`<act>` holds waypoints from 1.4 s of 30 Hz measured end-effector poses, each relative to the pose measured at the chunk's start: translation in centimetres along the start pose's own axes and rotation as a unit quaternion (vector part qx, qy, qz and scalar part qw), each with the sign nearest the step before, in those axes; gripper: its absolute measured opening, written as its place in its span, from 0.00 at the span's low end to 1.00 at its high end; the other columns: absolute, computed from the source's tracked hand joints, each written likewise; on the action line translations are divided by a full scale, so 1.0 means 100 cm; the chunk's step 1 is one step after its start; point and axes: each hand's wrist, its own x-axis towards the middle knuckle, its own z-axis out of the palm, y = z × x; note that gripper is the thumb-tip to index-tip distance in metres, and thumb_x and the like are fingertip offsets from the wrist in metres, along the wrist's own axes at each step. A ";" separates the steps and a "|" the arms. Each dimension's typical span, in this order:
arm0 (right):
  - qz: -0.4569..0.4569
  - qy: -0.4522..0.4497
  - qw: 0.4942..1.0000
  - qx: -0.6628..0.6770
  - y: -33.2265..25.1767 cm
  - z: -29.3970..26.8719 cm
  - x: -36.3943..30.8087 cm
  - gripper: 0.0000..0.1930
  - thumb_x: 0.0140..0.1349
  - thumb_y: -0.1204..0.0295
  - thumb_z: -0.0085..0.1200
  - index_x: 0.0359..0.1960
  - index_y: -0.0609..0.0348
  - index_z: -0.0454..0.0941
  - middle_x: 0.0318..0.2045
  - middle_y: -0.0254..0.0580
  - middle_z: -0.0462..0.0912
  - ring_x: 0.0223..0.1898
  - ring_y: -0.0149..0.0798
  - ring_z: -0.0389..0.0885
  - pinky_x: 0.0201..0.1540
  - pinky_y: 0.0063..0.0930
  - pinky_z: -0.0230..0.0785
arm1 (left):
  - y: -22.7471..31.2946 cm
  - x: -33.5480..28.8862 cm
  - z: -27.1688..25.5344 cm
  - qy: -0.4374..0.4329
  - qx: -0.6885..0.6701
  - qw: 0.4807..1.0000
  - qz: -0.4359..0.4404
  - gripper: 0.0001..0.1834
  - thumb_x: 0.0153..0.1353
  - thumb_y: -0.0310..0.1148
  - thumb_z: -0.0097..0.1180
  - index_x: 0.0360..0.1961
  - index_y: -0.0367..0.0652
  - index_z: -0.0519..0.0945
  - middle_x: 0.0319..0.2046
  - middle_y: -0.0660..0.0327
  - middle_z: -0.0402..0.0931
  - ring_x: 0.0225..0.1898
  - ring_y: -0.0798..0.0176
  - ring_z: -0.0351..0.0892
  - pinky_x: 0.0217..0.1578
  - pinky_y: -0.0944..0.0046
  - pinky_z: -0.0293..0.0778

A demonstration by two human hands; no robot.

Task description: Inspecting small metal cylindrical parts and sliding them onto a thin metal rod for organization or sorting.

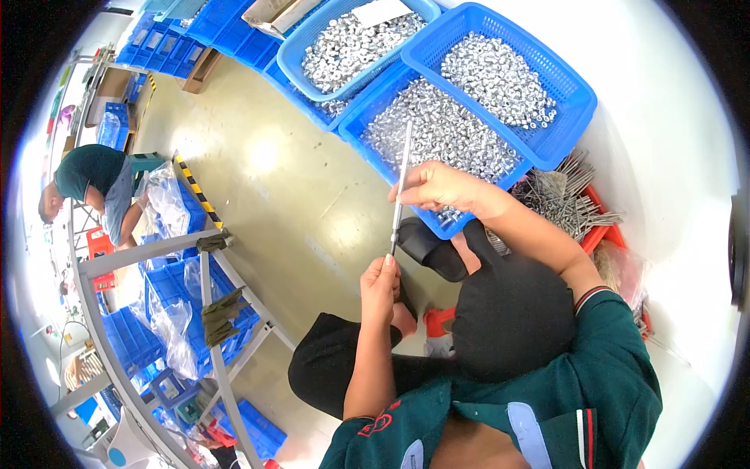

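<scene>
Both my hands are on one long, thin metal rod (405,156) held upright and slightly tilted over my lap. My left hand (379,291) is closed round its lower end, thumb uppermost. Higher up, my right hand (439,187) pinches the rod between thumb and fingers. A paler, thicker stretch lies between the hands; I cannot tell whether it is a separate sleeve. Just beyond my right hand stands a blue bin (353,146) full of small silvery metal pieces (449,125). A blue perforated basket (576,117) of similar pieces overlaps its far right side.
A light-blue basket (285,66) with metal pieces is at the back. Loose metal rods (555,191) fill a red bin (613,234) by my right arm. Left are a grey metal frame (144,255), blue crates (129,340) and another person (90,172) bending over.
</scene>
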 end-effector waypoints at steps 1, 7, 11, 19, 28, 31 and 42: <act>0.014 0.020 1.000 0.012 -0.003 -0.003 -0.002 0.11 0.56 0.71 0.52 0.40 0.61 0.76 0.15 0.23 0.64 0.13 0.17 0.55 0.14 0.12 0.43 | 0.000 0.001 0.001 0.001 0.000 1.000 0.000 0.17 0.62 0.41 0.45 0.19 0.45 0.66 0.11 0.74 0.53 0.12 0.79 0.47 0.12 0.76 0.44; -0.031 0.144 0.976 0.160 -0.011 -0.041 -0.004 0.13 0.62 0.71 0.40 0.43 0.66 0.70 0.27 0.39 0.71 0.15 0.20 0.58 0.12 0.10 0.47 | -0.005 0.003 -0.006 0.026 0.014 1.000 0.007 0.16 0.61 0.41 0.46 0.20 0.44 0.67 0.11 0.74 0.55 0.12 0.79 0.48 0.12 0.77 0.44; -0.080 0.096 0.946 0.299 0.001 -0.054 0.000 0.10 0.61 0.73 0.41 0.40 0.66 0.69 0.26 0.39 0.71 0.15 0.21 0.59 0.11 0.11 0.48 | -0.015 0.006 -0.011 0.040 0.062 0.996 0.043 0.16 0.61 0.40 0.48 0.19 0.44 0.69 0.11 0.74 0.57 0.12 0.80 0.50 0.12 0.76 0.45; -0.083 0.031 0.908 0.409 0.000 -0.063 0.000 0.09 0.62 0.70 0.43 0.39 0.62 0.69 0.22 0.33 0.68 0.14 0.20 0.60 0.11 0.11 0.50 | -0.021 0.003 -0.013 0.045 0.140 0.985 0.092 0.16 0.60 0.41 0.49 0.19 0.44 0.70 0.11 0.74 0.58 0.12 0.80 0.52 0.13 0.76 0.47; -0.063 0.008 0.920 0.388 -0.005 -0.062 -0.003 0.09 0.61 0.69 0.44 0.35 0.61 0.71 0.16 0.29 0.65 0.12 0.21 0.59 0.11 0.13 0.49 | -0.026 0.005 -0.020 0.051 0.195 0.972 0.118 0.15 0.60 0.40 0.50 0.22 0.40 0.73 0.13 0.73 0.61 0.16 0.78 0.55 0.16 0.76 0.51; -0.055 0.006 0.923 0.381 -0.009 -0.059 -0.005 0.09 0.61 0.69 0.44 0.35 0.62 0.71 0.15 0.28 0.64 0.12 0.21 0.59 0.11 0.13 0.49 | -0.028 0.006 -0.023 0.045 0.181 0.975 0.121 0.16 0.60 0.40 0.50 0.22 0.39 0.74 0.14 0.73 0.61 0.16 0.78 0.55 0.17 0.76 0.51; -0.095 0.056 0.968 0.225 -0.013 -0.038 -0.002 0.12 0.62 0.66 0.45 0.34 0.63 0.72 0.16 0.27 0.64 0.12 0.19 0.55 0.10 0.11 0.45 | -0.029 0.003 -0.018 0.040 0.132 0.985 0.107 0.16 0.60 0.40 0.49 0.20 0.41 0.72 0.12 0.73 0.60 0.13 0.79 0.54 0.13 0.76 0.50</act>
